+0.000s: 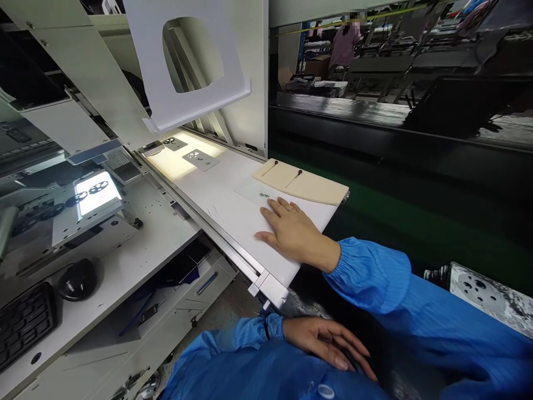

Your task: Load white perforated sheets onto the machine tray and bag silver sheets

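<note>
My right hand (291,228) lies palm down on a white conveyor belt (233,216), fingers spread. Its fingertips reach the near edge of a thin, pale, see-through sheet (250,190) with small dark marks; whether they press on it I cannot tell. Just beyond the fingers, a cream-coloured guide plate (306,180) with two dark screws sits across the belt's end. Farther along the belt is a grey card-like piece with cut-outs (204,161). Another grey piece with a black ring pattern (175,144) lies behind it. My left hand (320,340) rests by my lap, fingers loosely extended, holding nothing.
A white machine housing (245,66) with a cut-out panel overhangs the lit belt section. On the left are a lit screen (97,194), a black mouse (78,279) and a keyboard (27,316). A punched plate (478,289) lies at right. A person in pink (345,44) is far off.
</note>
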The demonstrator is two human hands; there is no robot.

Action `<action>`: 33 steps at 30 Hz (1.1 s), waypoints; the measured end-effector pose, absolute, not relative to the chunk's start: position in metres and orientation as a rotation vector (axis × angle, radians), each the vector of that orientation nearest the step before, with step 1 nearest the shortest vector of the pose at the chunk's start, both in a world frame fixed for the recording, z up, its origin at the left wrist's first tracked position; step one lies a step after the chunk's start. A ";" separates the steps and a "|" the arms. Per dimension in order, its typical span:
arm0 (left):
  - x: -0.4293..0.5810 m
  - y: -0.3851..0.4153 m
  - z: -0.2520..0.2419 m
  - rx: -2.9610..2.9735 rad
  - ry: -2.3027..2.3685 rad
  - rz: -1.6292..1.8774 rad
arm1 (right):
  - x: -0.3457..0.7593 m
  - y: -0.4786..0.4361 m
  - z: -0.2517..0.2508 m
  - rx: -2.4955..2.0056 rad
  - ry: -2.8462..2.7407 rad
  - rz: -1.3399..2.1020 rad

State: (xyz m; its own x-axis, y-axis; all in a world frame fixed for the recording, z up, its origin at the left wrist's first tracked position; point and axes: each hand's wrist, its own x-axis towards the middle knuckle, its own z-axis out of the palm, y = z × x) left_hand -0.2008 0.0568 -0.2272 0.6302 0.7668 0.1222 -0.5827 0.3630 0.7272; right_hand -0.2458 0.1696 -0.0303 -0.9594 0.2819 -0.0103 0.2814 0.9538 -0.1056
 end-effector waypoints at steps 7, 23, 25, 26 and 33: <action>-0.201 0.057 -0.230 0.848 0.264 0.859 | -0.241 0.169 -0.033 -0.413 -3.091 0.196; -0.202 0.056 -0.226 0.821 0.306 0.858 | -0.245 0.164 -0.033 -0.404 -3.095 0.227; -0.202 0.056 -0.226 0.828 0.280 0.881 | -0.245 0.165 -0.033 -0.415 -3.097 0.231; -0.202 0.056 -0.226 0.832 0.272 0.891 | -0.246 0.165 -0.033 -0.416 -3.094 0.233; -0.204 0.056 -0.221 0.838 0.275 0.876 | -0.244 0.167 -0.035 -0.405 -3.081 0.211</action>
